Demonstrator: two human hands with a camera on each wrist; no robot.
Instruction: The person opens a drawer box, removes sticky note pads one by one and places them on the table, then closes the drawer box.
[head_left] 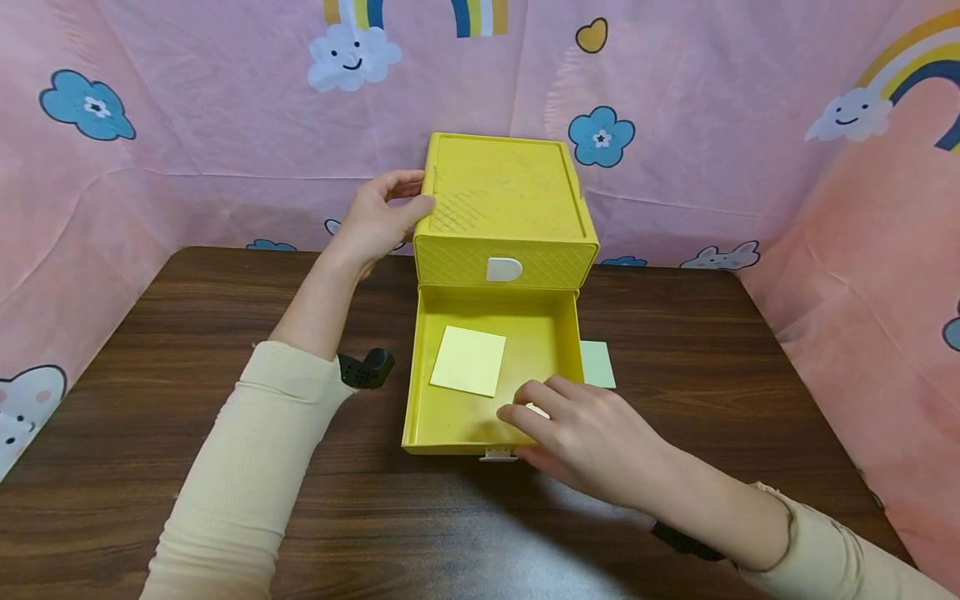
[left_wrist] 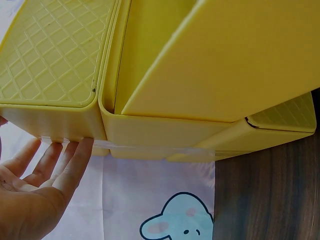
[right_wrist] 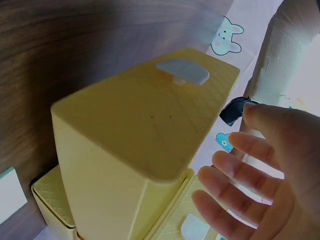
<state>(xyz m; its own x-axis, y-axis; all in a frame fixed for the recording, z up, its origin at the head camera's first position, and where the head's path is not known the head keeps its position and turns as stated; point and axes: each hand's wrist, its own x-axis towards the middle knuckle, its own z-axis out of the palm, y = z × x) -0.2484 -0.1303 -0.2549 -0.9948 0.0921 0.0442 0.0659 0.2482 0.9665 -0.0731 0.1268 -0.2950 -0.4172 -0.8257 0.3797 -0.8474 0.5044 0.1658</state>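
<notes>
Right hand (head_left: 588,433): while the lower drawer (head_left: 453,423) is pulled out, its front right corner is overhung by loosely bent fingers, thumb apart.
Yellow paper square (head_left: 468,361): laid inside the drawer, left of centre.
Green paper (head_left: 598,365): laid on the tabletop (head_left: 697,358), partly hidden by the drawer's right side.
Left hand (head_left: 378,218): straight fingers laid, unclamped, against the yellow box's (head_left: 510,183) left side.
Pink backdrop (head_left: 480,92): hung behind.
</notes>
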